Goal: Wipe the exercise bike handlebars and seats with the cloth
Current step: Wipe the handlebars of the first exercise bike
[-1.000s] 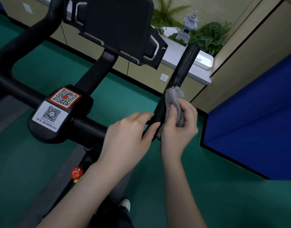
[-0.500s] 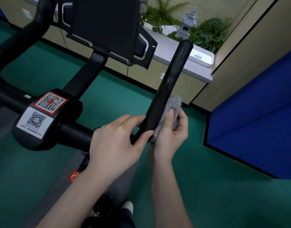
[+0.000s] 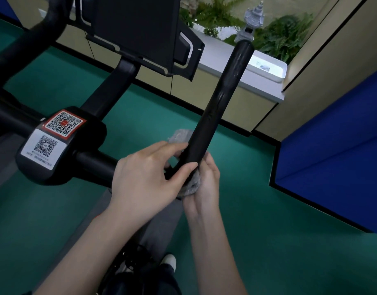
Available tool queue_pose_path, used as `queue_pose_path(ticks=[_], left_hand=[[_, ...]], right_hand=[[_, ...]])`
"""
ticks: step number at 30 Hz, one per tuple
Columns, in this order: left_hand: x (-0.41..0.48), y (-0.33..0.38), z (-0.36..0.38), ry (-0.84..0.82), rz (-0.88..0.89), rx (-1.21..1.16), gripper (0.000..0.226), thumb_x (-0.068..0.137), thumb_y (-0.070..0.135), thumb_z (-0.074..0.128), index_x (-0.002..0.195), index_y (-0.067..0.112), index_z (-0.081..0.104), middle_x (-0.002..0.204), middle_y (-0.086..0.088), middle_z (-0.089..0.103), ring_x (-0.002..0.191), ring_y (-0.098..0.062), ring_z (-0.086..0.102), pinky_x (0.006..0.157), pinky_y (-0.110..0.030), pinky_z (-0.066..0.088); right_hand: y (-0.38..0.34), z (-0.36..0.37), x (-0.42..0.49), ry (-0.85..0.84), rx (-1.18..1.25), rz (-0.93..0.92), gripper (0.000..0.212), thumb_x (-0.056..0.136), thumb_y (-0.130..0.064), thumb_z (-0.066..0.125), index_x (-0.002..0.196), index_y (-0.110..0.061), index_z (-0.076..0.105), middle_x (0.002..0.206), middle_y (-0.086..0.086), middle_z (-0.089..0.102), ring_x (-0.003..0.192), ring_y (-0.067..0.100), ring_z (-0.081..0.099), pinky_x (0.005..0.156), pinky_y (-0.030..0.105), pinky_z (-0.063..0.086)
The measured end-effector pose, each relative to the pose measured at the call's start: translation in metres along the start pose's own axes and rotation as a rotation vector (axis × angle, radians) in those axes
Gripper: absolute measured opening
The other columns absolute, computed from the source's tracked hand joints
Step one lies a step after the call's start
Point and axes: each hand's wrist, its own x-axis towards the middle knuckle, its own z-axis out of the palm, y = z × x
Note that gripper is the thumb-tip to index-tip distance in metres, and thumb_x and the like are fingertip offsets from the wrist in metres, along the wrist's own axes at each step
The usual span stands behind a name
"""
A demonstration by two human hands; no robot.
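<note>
Cloth (image 3: 180, 136) is wrapped round the low end of the handlebar (image 3: 223, 92), bunched under and behind it. Right hand (image 3: 206, 188) grips the cloth against the handlebar; left hand (image 3: 145, 175) clamps the handlebar, thumb across it. I read this as mid handlebar wipe: next, slide the cloth up toward the tip with pressure kept on.

Dim, even indoor light, wide-angle bending at edges, soft motion blur

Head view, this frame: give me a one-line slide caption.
Wiping the bike: the left hand grips the black handlebar while the right hand holds a grey cloth wrapped around its lower part.
</note>
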Motion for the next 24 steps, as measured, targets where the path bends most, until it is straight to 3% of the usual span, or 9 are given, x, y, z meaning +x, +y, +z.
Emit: queue_pose_path(ticks=[4, 8, 13, 17, 20, 24], left_hand=[[0.000, 0.000, 0.000, 0.005, 0.000, -0.016, 0.033, 0.079, 0.057, 0.054, 0.107, 0.043, 0.064, 0.082, 0.022, 0.061, 0.071, 0.001, 0.050, 0.056, -0.008, 0.035], [-0.001, 0.000, 0.001, 0.029, -0.002, -0.023, 0.030, 0.079, 0.057, 0.057, 0.101, 0.039, 0.067, 0.082, 0.019, 0.060, 0.062, -0.002, 0.053, 0.054, -0.024, 0.048], [-0.001, 0.000, -0.001, 0.010, -0.031, -0.015, 0.033, 0.079, 0.061, 0.051, 0.099, 0.041, 0.067, 0.078, 0.018, 0.064, 0.065, -0.001, 0.055, 0.057, -0.025, 0.049], [0.000, 0.001, -0.001, 0.021, -0.026, -0.028, 0.031, 0.080, 0.059, 0.053, 0.097, 0.038, 0.068, 0.078, 0.018, 0.065, 0.062, -0.001, 0.055, 0.056, -0.028, 0.051], [-0.001, 0.001, -0.002, 0.019, -0.016, -0.034, 0.032, 0.081, 0.060, 0.052, 0.099, 0.038, 0.068, 0.079, 0.018, 0.064, 0.060, -0.002, 0.055, 0.055, -0.029, 0.050], [0.000, 0.001, -0.003, -0.014, -0.007, 0.004, 0.034, 0.082, 0.062, 0.049, 0.101, 0.039, 0.066, 0.080, 0.018, 0.064, 0.064, -0.002, 0.059, 0.055, -0.026, 0.050]], right_hand=[[0.000, -0.006, -0.010, -0.095, 0.031, 0.079, 0.021, 0.096, 0.004, 0.040, 0.098, 0.002, 0.061, 0.087, 0.017, 0.067, 0.073, 0.023, 0.067, 0.068, 0.030, 0.059], [-0.004, -0.007, -0.009, -0.098, -0.042, -0.003, 0.019, 0.095, 0.004, 0.043, 0.096, 0.002, 0.063, 0.087, 0.018, 0.068, 0.076, 0.024, 0.068, 0.073, 0.032, 0.056], [0.003, -0.020, -0.024, -0.093, -0.149, -0.109, 0.019, 0.090, 0.001, 0.055, 0.106, 0.007, 0.063, 0.093, 0.020, 0.068, 0.082, 0.026, 0.065, 0.072, 0.029, 0.055], [-0.004, -0.023, -0.021, -0.093, -0.257, -0.138, 0.018, 0.093, 0.006, 0.048, 0.094, 0.001, 0.066, 0.084, 0.014, 0.069, 0.075, 0.020, 0.065, 0.068, 0.025, 0.056], [-0.012, -0.017, -0.018, -0.092, -0.234, -0.139, 0.022, 0.094, 0.006, 0.044, 0.096, 0.002, 0.066, 0.084, 0.012, 0.071, 0.076, 0.019, 0.068, 0.069, 0.025, 0.056], [-0.005, -0.018, -0.029, -0.048, -0.171, -0.127, 0.017, 0.089, 0.000, 0.051, 0.098, 0.005, 0.066, 0.087, 0.015, 0.071, 0.076, 0.020, 0.068, 0.068, 0.026, 0.057]])
